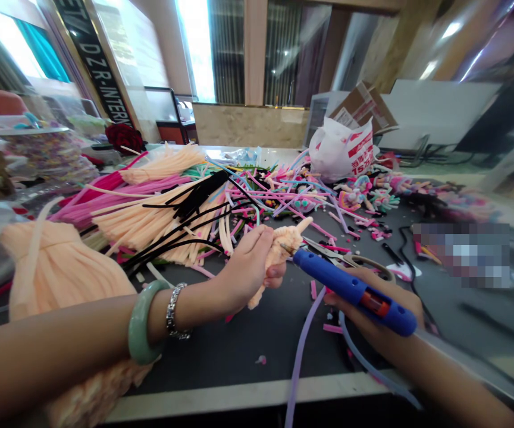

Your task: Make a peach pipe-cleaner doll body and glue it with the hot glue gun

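"Where's the piece being worked on?"

"That peach pipe-cleaner figure (275, 255) is at the middle of the view, over the dark desk (239, 356). The left hand (248, 267) is closed around it, with the fingers wrapped over its body."

"And the right hand (373, 303)?"

"Closed around a blue glue gun (355, 291). Its metal nozzle sits right at the figure's side, though I can't tell if they touch."

"What's around them?"

"Scissors (328, 252) lie at 3 o'clock, partly under the gun. Small pipe-cleaner figures (364, 193) sit at 2 o'clock, and a white plastic bag (339, 151) at 1 o'clock, beyond a tangle of colored pipe cleaners (275, 190). Peach pipe-cleaner bundles (150, 220) lie at 10 o'clock, with black pipe cleaners (198, 193) across them. A pleated peach piece (60, 273) is at 9 o'clock."

"Anything on the left wrist?"

"A green jade bangle (141, 321) and a silver chain bracelet (176, 309)."
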Demonstrator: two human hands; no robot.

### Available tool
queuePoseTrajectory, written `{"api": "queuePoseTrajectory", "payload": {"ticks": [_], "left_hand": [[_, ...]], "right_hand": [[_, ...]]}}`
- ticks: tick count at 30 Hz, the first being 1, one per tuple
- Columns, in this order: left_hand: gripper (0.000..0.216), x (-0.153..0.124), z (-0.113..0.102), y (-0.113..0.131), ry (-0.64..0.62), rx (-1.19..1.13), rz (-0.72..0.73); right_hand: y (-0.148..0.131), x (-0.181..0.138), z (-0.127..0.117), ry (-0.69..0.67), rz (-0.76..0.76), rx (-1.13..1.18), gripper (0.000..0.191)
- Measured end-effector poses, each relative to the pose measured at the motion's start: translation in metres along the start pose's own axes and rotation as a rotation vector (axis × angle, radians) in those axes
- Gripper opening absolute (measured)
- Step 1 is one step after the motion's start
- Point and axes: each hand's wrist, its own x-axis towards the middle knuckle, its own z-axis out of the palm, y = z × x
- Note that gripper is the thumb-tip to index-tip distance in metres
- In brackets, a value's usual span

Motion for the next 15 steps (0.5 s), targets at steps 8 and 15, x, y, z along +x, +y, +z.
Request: {"api": "queuePoseTrajectory", "payload": {"ticks": [8,15], "left_hand": [[0.02,0.001,0.001,0.001,0.007,0.012,-0.002],[0.02,-0.001,0.001,0.002,-0.002,0.019,-0.005]], "right_hand": [[0.017,0.006,0.0,-0.08,-0.11,0.084,0.012],[0.011,0.009,0.0,-0.046,-0.034,0.107,0.017]]}}
